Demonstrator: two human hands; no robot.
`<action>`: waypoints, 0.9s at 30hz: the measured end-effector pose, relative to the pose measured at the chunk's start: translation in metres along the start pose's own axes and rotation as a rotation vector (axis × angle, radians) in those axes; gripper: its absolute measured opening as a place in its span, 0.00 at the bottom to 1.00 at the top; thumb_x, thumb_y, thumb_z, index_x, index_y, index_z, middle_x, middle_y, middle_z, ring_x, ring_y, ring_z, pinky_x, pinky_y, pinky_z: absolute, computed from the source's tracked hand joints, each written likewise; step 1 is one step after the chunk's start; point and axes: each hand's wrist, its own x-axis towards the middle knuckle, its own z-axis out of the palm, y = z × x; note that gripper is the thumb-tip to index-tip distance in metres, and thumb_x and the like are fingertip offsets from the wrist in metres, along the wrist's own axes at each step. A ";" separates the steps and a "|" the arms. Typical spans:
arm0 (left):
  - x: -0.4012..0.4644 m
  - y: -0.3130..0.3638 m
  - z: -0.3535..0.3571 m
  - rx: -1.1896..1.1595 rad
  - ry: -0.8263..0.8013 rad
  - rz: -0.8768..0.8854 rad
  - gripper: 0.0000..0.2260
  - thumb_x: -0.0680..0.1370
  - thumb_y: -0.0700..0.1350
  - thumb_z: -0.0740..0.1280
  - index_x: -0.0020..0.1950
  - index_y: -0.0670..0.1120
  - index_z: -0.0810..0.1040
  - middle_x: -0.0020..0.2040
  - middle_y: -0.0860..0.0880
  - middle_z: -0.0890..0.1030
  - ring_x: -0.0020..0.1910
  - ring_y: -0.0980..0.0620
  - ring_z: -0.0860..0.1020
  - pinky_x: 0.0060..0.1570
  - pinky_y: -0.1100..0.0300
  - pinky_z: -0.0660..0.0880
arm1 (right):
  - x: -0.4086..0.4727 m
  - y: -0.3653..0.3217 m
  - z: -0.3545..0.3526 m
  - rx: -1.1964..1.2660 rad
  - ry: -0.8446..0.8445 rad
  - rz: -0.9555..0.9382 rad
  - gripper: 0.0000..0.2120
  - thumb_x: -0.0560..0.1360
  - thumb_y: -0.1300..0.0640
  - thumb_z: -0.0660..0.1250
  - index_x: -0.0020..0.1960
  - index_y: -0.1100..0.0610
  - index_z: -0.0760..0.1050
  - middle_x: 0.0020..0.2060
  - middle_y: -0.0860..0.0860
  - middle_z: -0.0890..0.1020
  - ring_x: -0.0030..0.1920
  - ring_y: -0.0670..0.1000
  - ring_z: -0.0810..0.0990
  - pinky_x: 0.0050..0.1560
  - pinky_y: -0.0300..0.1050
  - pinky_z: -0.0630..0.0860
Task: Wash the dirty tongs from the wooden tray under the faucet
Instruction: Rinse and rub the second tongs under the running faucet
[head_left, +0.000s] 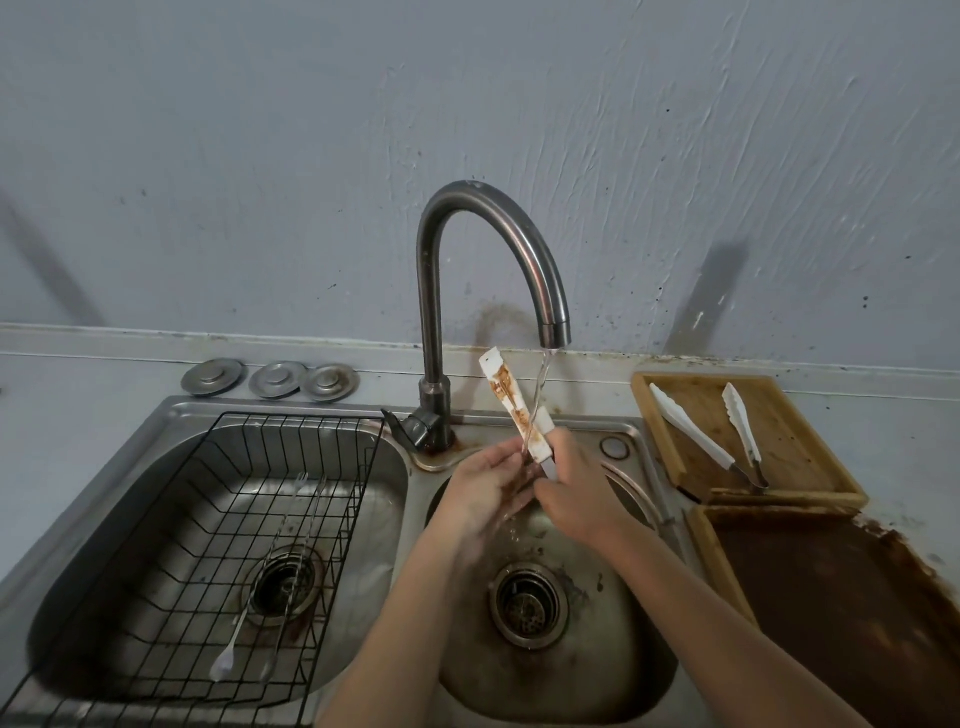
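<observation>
grey countertop (78, 384) with a double steel sink (415, 499) set in it. three metal sink plugs (270, 379) sit at about 10 o'clock, a wooden tray (779, 441) at 3, another stained wooden tray (717, 561) at 4, touching it.

Between the hands (488, 483), the tongs (511, 410) look like white plastic, smeared with rusty-brown grime. Above them the faucet (483, 260) is brushed metal, dull and spotted. Below, the sink (613, 670) is stainless steel, stained and wet. Left of the hands sits a black coated wire rack (208, 545). To the right, a matt wooden tray (670, 447) holds smooth white tongs with metal ends.
</observation>
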 end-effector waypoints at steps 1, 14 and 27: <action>-0.001 0.000 0.000 0.003 -0.003 -0.003 0.11 0.78 0.32 0.60 0.57 0.40 0.78 0.37 0.49 0.84 0.30 0.58 0.81 0.28 0.67 0.76 | 0.001 0.002 0.002 -0.031 -0.010 0.006 0.11 0.67 0.59 0.59 0.49 0.54 0.65 0.46 0.53 0.74 0.47 0.55 0.74 0.47 0.54 0.75; 0.004 -0.013 -0.003 -0.026 0.067 -0.175 0.08 0.78 0.39 0.63 0.54 0.43 0.80 0.37 0.48 0.83 0.32 0.57 0.79 0.37 0.62 0.78 | -0.003 0.017 0.011 -0.011 -0.054 -0.025 0.08 0.71 0.62 0.61 0.48 0.54 0.68 0.40 0.51 0.78 0.38 0.49 0.77 0.35 0.46 0.76; -0.003 -0.008 0.000 0.010 0.032 -0.230 0.04 0.77 0.37 0.65 0.45 0.40 0.78 0.33 0.47 0.83 0.30 0.56 0.82 0.31 0.64 0.79 | -0.014 0.023 0.011 -0.236 -0.122 -0.081 0.09 0.75 0.59 0.60 0.55 0.56 0.67 0.41 0.53 0.79 0.35 0.47 0.77 0.30 0.39 0.71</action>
